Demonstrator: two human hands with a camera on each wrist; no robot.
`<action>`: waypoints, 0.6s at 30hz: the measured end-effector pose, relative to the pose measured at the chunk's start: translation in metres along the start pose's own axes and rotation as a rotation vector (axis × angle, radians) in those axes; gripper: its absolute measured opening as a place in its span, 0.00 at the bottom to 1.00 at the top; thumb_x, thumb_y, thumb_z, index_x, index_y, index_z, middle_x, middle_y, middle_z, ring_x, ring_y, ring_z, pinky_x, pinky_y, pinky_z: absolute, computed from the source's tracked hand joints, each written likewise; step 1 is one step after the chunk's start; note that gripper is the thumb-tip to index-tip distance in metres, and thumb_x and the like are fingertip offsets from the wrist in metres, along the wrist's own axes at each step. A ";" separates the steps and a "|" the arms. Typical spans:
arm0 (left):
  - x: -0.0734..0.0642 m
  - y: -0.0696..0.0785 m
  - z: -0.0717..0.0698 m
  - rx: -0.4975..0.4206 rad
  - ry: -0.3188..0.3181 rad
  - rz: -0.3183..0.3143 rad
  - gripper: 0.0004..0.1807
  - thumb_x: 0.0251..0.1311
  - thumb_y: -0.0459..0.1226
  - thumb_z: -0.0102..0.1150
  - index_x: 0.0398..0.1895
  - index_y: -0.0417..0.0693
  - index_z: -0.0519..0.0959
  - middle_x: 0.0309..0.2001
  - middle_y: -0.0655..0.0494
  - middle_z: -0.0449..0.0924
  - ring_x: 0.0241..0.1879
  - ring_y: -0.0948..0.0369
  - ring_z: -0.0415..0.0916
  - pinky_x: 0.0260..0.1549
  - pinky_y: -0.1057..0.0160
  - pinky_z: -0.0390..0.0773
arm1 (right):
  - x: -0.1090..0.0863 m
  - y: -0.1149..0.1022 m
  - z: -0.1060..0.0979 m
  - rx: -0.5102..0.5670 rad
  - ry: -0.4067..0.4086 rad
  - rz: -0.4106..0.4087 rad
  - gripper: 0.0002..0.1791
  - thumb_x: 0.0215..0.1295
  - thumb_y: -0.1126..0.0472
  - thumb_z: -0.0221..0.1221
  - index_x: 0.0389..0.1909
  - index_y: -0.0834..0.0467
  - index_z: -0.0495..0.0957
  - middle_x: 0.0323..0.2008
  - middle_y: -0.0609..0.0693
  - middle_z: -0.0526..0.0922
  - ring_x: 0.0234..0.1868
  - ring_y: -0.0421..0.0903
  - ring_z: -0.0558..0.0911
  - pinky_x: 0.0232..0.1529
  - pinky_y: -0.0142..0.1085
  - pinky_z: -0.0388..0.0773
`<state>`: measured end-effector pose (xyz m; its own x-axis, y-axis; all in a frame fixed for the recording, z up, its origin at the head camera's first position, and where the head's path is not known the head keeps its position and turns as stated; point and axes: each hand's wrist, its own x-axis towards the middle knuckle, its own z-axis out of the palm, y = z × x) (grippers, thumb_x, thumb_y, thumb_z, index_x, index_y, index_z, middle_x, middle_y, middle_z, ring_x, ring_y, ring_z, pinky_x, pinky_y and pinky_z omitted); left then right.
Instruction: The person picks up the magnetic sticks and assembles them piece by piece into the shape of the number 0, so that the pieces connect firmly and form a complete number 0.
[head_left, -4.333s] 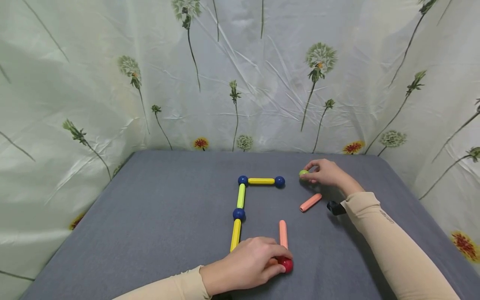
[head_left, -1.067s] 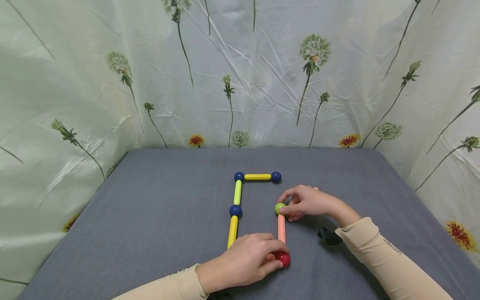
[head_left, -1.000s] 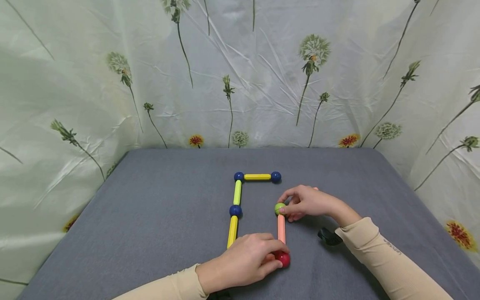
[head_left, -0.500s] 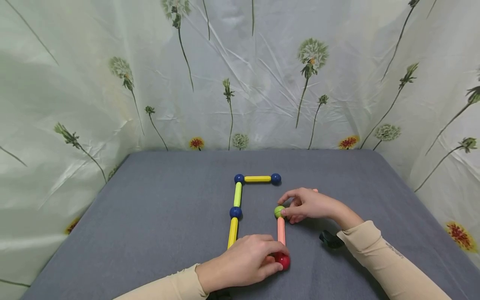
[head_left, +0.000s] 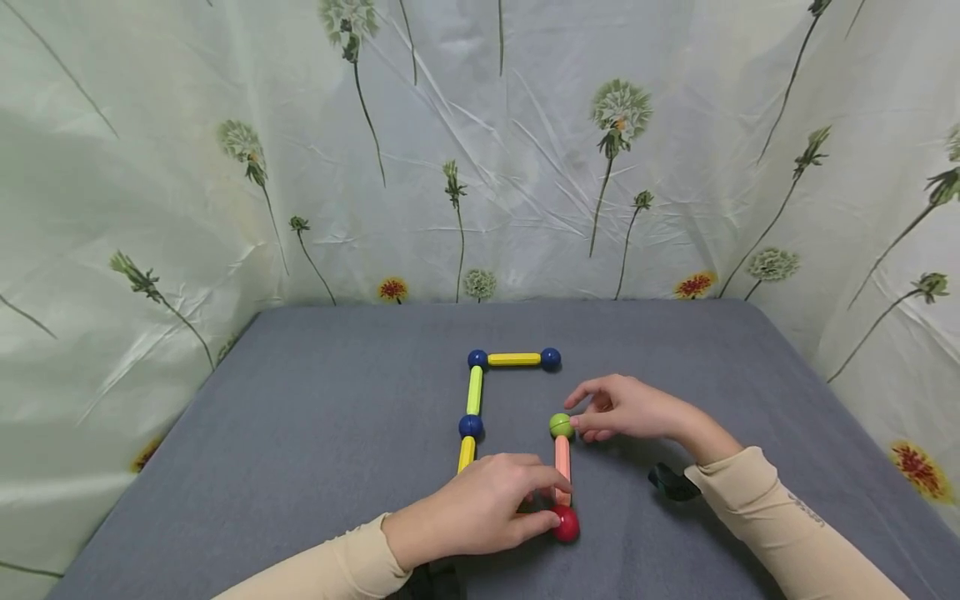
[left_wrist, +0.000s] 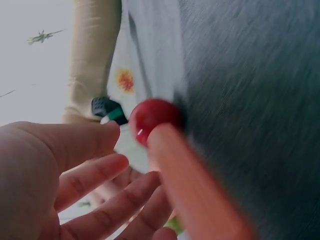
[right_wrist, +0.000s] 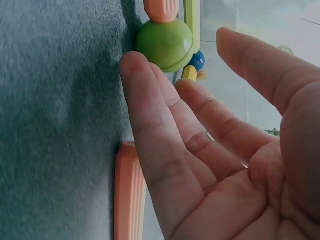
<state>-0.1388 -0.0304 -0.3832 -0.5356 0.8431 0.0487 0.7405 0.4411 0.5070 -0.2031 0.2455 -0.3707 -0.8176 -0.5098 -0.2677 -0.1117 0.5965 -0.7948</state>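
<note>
My left hand [head_left: 483, 508] is beside a red ball [head_left: 567, 525], fingers loosely spread and gripping nothing. In the left wrist view a gap shows between the thumb and the red ball [left_wrist: 152, 119]. From that ball a salmon-pink magnetic stick [head_left: 562, 458] runs away to a lime-green ball [head_left: 561, 425]. My right hand [head_left: 626, 408] is just right of the green ball, its fingers relaxed and parted. The right wrist view shows the green ball [right_wrist: 165, 45] beyond the fingertips, and a second salmon-pink stick [right_wrist: 129, 190] lying under the hand, hidden in the head view.
Left of these, a yellow stick [head_left: 467, 454], a blue ball [head_left: 471, 426], a lime stick [head_left: 475, 390], another blue ball [head_left: 477, 359], a yellow stick [head_left: 513, 359] and a third blue ball [head_left: 551, 359] form an angled chain on the grey cloth [head_left: 322, 433]. A flowered curtain [head_left: 525, 167] stands behind.
The right hand brought the green ball from the back right to the salmon-pink stick's far end, then let go. The left hand has loosened from the red ball and shifted slightly away.
</note>
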 end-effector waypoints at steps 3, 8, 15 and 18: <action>0.002 0.000 -0.011 0.014 0.001 -0.012 0.15 0.72 0.44 0.69 0.59 0.59 0.86 0.46 0.65 0.87 0.37 0.73 0.76 0.36 0.78 0.74 | 0.002 0.000 0.002 0.004 -0.005 -0.017 0.23 0.75 0.53 0.67 0.61 0.65 0.81 0.36 0.52 0.91 0.39 0.46 0.90 0.43 0.39 0.87; 0.007 -0.008 -0.033 0.025 0.033 -0.040 0.15 0.73 0.43 0.69 0.60 0.57 0.86 0.49 0.60 0.88 0.43 0.67 0.83 0.39 0.75 0.78 | 0.003 -0.002 0.001 0.015 0.001 -0.010 0.23 0.75 0.54 0.67 0.61 0.66 0.81 0.37 0.53 0.91 0.40 0.47 0.90 0.44 0.38 0.88; 0.020 -0.035 -0.063 0.151 0.129 -0.064 0.17 0.69 0.40 0.72 0.59 0.52 0.86 0.54 0.54 0.89 0.48 0.57 0.86 0.42 0.63 0.84 | 0.003 -0.002 -0.007 -0.091 0.085 0.000 0.22 0.74 0.53 0.68 0.60 0.63 0.82 0.36 0.51 0.91 0.38 0.46 0.89 0.42 0.42 0.87; 0.028 -0.052 -0.074 0.199 0.171 -0.077 0.16 0.69 0.38 0.73 0.58 0.51 0.86 0.52 0.53 0.89 0.47 0.57 0.85 0.44 0.58 0.85 | 0.000 -0.003 -0.012 -0.156 0.139 -0.005 0.21 0.74 0.53 0.68 0.59 0.62 0.83 0.36 0.50 0.91 0.37 0.46 0.88 0.39 0.42 0.85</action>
<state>-0.2227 -0.0527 -0.3442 -0.6415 0.7482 0.1693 0.7511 0.5678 0.3368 -0.2096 0.2510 -0.3617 -0.8854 -0.4296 -0.1776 -0.1938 0.6883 -0.6990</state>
